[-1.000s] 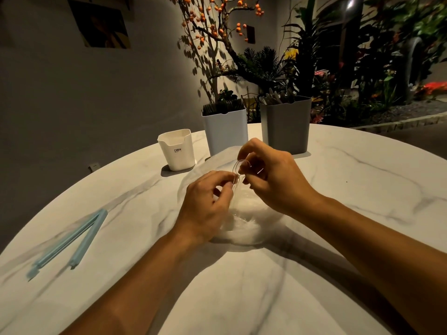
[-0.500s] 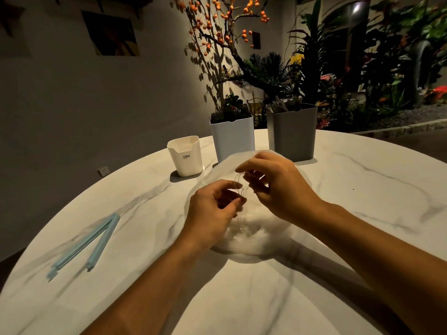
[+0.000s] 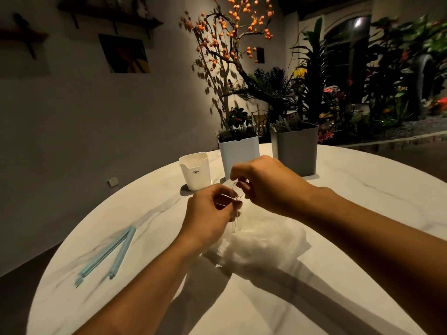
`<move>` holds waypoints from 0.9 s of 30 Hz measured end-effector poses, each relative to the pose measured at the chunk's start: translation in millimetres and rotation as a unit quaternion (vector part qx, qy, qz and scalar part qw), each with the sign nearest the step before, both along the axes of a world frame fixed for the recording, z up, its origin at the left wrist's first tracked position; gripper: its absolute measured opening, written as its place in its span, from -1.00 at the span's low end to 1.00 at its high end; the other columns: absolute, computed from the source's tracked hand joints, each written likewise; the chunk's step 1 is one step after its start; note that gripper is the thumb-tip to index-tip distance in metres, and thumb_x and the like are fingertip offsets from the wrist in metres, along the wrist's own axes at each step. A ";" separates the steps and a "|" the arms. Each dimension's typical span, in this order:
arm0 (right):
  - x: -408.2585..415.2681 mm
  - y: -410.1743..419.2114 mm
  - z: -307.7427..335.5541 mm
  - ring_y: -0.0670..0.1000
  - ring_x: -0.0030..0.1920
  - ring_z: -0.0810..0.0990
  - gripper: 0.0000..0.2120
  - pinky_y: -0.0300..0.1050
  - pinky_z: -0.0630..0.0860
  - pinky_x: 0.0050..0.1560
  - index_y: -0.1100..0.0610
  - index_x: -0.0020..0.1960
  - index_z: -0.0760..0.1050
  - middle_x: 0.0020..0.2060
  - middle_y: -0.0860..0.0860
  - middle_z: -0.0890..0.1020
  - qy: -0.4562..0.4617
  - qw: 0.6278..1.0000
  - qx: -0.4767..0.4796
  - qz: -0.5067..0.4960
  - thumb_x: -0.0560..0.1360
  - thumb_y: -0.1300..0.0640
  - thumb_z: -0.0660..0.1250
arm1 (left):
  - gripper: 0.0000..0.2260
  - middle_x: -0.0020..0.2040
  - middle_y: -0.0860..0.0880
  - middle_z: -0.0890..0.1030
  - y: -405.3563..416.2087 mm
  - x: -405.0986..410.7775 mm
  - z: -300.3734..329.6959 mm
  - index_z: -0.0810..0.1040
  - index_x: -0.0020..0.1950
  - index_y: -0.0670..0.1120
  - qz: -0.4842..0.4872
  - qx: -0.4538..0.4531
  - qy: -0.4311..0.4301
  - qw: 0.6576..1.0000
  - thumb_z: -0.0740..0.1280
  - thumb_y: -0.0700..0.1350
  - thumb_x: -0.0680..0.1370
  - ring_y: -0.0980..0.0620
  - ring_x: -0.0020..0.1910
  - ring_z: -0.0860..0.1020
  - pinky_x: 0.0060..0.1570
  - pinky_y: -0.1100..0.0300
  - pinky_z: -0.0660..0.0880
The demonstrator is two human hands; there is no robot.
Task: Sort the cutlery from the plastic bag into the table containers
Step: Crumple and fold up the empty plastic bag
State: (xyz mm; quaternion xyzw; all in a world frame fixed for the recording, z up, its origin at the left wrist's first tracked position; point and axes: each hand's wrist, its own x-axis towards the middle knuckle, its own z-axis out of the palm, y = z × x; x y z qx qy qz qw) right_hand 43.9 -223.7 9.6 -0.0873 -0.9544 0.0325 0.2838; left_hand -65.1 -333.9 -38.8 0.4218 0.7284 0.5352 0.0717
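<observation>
Up come both hands, lifted off the crumpled clear plastic bag (image 3: 261, 247) they were buried in a moment ago, and the bag now lies slumped on the round white marble bench (image 3: 338, 238) below them. Left hand (image 3: 208, 213) has its fingers (image 3: 235, 204) curled in a pinch on a few clear plastic cutlery pieces (image 3: 236, 220), whose handles hang straight down from the grip, just above the bag. Right hand (image 3: 268, 183) is right beside it, fingertips pinching the upper ends of the same clear pieces. What kind of cutlery they are, I cannot tell; they are see-through and thin. Behind the hands stand three containers: a small white plastic cup with dark lettering (image 3: 194, 171), a taller white square bin (image 3: 238, 153) with dark pieces standing in it, and a grey square bin (image 3: 296, 151) with pale pieces in it. Off to the left, well apart, a light blue sealing clip (image 3: 108, 255) lies open in a V.
</observation>
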 end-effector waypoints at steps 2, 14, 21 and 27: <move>-1.8 -3.5 12.5 0.00 -0.04 0.66 -0.81 -0.29 0.54 -0.07 0.11 0.16 0.59 0.00 0.05 0.68 0.004 1.000 -0.009 0.006 0.55 0.19 0.38 | -0.86 -0.06 0.07 0.67 -4.0 -2.3 8.5 0.60 0.07 -0.02 0.000 0.007 -0.006 1.000 0.43 -0.15 0.53 0.07 -0.14 0.68 -0.03 0.25 0.60; -49.6 -2.1 67.5 -0.10 -0.09 0.60 -0.88 -0.22 0.59 -0.05 0.08 0.02 0.60 -0.10 -0.09 0.61 0.023 0.992 -0.114 0.052 0.52 0.25 0.40 | -0.91 -0.12 0.00 0.69 -10.4 -41.2 58.4 0.65 -0.01 -0.04 0.024 0.061 0.015 0.998 0.36 -0.18 0.58 0.02 -0.12 0.67 -0.08 0.22 0.63; -92.3 10.7 77.5 -0.06 -0.11 0.59 -0.90 -0.10 0.62 -0.11 0.03 -0.01 0.55 -0.10 -0.07 0.62 0.059 0.996 -0.051 0.050 0.53 0.20 0.40 | -0.91 -0.11 -0.02 0.69 -0.5 -73.9 77.4 0.65 -0.04 0.00 0.046 0.076 0.012 0.996 0.37 -0.16 0.57 0.03 -0.13 0.67 -0.10 0.19 0.65; -133.8 33.0 83.1 -0.05 -0.12 0.61 -0.94 -0.07 0.64 -0.08 0.09 0.00 0.59 -0.11 -0.03 0.65 0.074 0.995 -0.003 0.063 0.52 0.18 0.42 | -0.87 -0.02 0.01 0.69 24.4 -122.1 84.3 0.68 0.06 -0.04 0.093 0.040 0.048 0.994 0.40 -0.08 0.55 -0.04 -0.01 0.65 0.04 -0.09 0.63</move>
